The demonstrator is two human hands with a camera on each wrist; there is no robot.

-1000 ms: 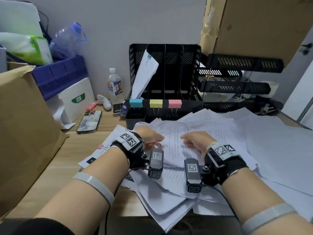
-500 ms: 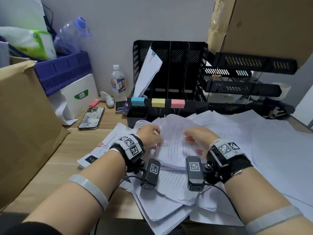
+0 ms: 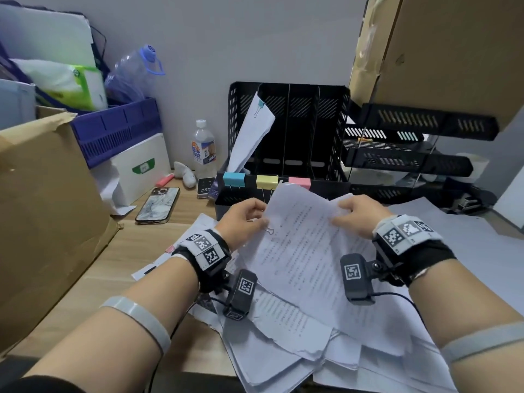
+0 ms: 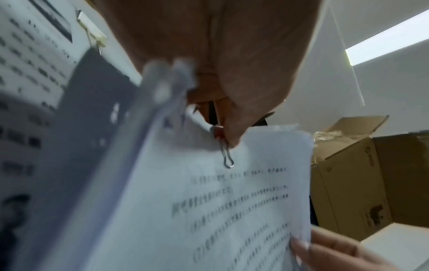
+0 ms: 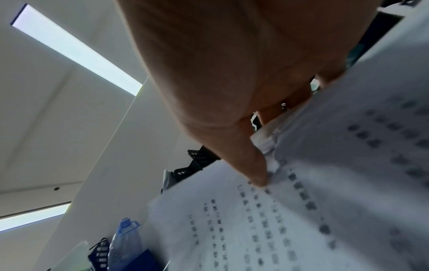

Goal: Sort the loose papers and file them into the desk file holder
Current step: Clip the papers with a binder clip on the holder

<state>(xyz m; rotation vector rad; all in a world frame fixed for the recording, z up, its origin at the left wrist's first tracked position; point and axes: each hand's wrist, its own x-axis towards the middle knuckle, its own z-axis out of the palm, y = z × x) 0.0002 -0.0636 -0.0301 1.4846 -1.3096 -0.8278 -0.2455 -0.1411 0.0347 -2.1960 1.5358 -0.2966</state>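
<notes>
Both hands hold up a clipped bundle of printed papers (image 3: 300, 245) above the loose pile (image 3: 283, 336). My left hand (image 3: 249, 217) pinches its top left corner at a pink binder clip (image 4: 219, 133) whose wire handle hangs down. My right hand (image 3: 354, 214) pinches the top right corner, thumb on the printed side (image 5: 257, 176). Behind stands the black desk file holder (image 3: 334, 131) with blue, yellow and pink clips on its front rail; another clipped bundle (image 3: 249, 134) leans in its leftmost slot.
A black stacked letter tray (image 3: 411, 160) sits to the right of the holder. A phone (image 3: 157, 205), a water bottle (image 3: 202, 148) and a white box (image 3: 141, 165) lie at the left. A large cardboard box (image 3: 42, 208) borders the left edge of the desk (image 3: 119, 265).
Both hands have lifted the clipped bundle off the pile and raised it toward the file holder; the sheet now tilts up in front of the coloured clips.
</notes>
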